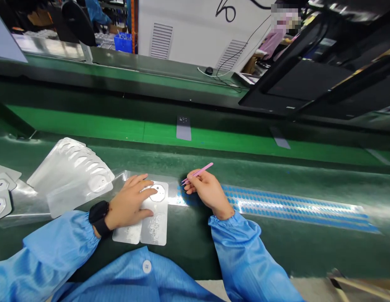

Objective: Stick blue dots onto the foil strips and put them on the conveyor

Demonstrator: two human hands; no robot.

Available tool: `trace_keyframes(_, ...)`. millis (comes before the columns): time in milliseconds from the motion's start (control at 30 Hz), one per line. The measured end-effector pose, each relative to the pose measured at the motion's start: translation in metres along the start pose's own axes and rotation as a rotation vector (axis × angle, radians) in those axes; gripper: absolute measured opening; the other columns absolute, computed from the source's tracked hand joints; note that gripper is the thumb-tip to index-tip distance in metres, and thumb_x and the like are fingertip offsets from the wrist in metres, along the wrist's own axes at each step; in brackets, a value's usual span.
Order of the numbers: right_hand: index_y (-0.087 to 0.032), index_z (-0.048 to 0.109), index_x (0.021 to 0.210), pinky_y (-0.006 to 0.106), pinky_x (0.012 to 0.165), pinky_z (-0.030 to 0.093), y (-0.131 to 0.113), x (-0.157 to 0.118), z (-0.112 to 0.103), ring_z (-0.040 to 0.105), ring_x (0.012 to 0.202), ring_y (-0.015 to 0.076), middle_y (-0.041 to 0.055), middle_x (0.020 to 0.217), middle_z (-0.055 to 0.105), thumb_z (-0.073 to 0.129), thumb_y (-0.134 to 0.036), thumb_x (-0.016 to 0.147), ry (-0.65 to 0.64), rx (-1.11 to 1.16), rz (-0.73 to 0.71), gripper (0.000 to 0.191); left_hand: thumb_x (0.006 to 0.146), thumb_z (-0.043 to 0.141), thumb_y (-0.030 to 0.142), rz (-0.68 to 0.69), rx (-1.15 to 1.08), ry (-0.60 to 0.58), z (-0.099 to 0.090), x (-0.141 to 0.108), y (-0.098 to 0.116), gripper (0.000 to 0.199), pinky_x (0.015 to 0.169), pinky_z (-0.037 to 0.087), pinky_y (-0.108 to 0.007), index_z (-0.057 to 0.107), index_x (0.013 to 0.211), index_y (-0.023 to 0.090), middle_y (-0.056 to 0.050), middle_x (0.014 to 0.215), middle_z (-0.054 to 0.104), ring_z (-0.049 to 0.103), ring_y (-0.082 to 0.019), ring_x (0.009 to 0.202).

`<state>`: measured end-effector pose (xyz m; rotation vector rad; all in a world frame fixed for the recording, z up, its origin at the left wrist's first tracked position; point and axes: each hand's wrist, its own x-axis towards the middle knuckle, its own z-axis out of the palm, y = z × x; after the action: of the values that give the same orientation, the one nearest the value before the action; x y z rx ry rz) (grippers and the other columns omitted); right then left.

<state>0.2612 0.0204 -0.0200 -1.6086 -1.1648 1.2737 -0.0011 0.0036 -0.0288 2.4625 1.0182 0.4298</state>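
Note:
My left hand point(128, 203) lies flat on a silver-white rectangular sheet point(154, 222), its fingertips at the edge of a round pressed shape point(158, 193). A black smartwatch point(99, 217) sits on that wrist. My right hand point(207, 191) pinches pink tweezers point(197, 174), their tips pointing left toward the round shape and apart from it. Just right of that hand, a long clear strip point(292, 207) carries rows of small blue round dots, and its left end passes under the hand.
A fanned stack of clear moulded sheets point(70, 176) lies left of my left hand, with more silver pieces point(1, 195) at the far left. A green mat point(276, 239) covers the bench. A black monitor point(308, 71) hangs upper right, and a blue crate point(123, 42) stands beyond the bench.

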Motion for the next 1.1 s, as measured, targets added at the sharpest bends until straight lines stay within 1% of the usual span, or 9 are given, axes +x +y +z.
trace_keyframes(300,-0.017,0.058,0.07,0.024,0.047,0.05,-0.001,0.005,0.0,0.061,0.048,0.0133,0.0028,0.056,0.065,0.07,-0.051,0.067,-0.079,-0.041,0.026,0.036,0.072,0.073,0.035,-0.019,0.0,-0.025,0.0,0.0,0.0,0.061,0.111,0.026,-0.058,0.049,0.127,0.027,-0.007,0.133,0.054,0.034,-0.033,0.135)
trace_keyframes(500,-0.017,0.056,0.067,0.023,0.044,0.049,-0.002,0.005,0.001,0.059,0.046,0.0128,0.0016,0.054,0.063,0.071,-0.055,0.065,-0.039,-0.002,0.034,0.04,0.071,0.074,0.033,-0.032,-0.008,-0.041,-0.001,0.001,0.002,0.063,0.112,0.025,-0.056,0.047,0.128,0.024,-0.008,0.133,0.054,0.033,-0.033,0.136)
trace_keyframes(667,-0.018,0.056,0.067,0.023,0.042,0.048,-0.013,-0.007,-0.002,0.057,0.044,0.0122,0.0013,0.052,0.061,0.072,-0.058,0.064,-0.047,0.07,-0.015,0.043,0.071,0.074,0.033,-0.038,-0.037,-0.041,-0.001,0.003,0.004,0.061,0.111,0.025,-0.056,0.049,0.126,0.025,-0.009,0.132,0.054,0.034,-0.033,0.135)
trace_keyframes(767,-0.018,0.056,0.069,0.023,0.042,0.048,-0.024,-0.018,0.008,0.059,0.046,0.0131,0.002,0.055,0.063,0.071,-0.057,0.066,-0.063,0.072,-0.039,0.042,0.07,0.075,0.033,-0.033,-0.041,-0.047,-0.001,0.005,0.005,0.061,0.111,0.025,-0.055,0.049,0.124,0.025,-0.009,0.13,0.055,0.034,-0.033,0.135)
trace_keyframes(867,-0.018,0.057,0.07,0.023,0.042,0.048,-0.027,-0.022,0.027,0.058,0.044,0.0125,0.0019,0.054,0.063,0.068,-0.055,0.069,-0.13,0.031,-0.024,0.039,0.068,0.076,0.032,-0.048,-0.044,-0.054,-0.001,0.006,0.006,0.063,0.111,0.024,-0.055,0.049,0.124,0.023,-0.01,0.131,0.055,0.033,-0.034,0.135)
trace_keyframes(967,-0.018,0.056,0.068,0.022,0.042,0.047,-0.022,-0.019,0.041,0.058,0.043,0.0119,0.0012,0.052,0.062,0.066,-0.053,0.07,-0.121,-0.011,0.006,0.036,0.067,0.077,0.032,-0.061,-0.046,-0.051,-0.002,0.007,0.007,0.063,0.111,0.024,-0.056,0.049,0.123,0.021,-0.011,0.131,0.054,0.032,-0.034,0.136)
trace_keyframes(1100,-0.017,0.057,0.069,0.022,0.042,0.047,-0.013,-0.012,0.045,0.057,0.043,0.0114,0.0008,0.052,0.062,0.064,-0.048,0.073,-0.109,-0.042,0.027,0.032,0.068,0.077,0.031,-0.058,-0.028,-0.065,-0.003,0.007,0.009,0.062,0.111,0.024,-0.056,0.049,0.122,0.02,-0.011,0.131,0.054,0.033,-0.034,0.135)
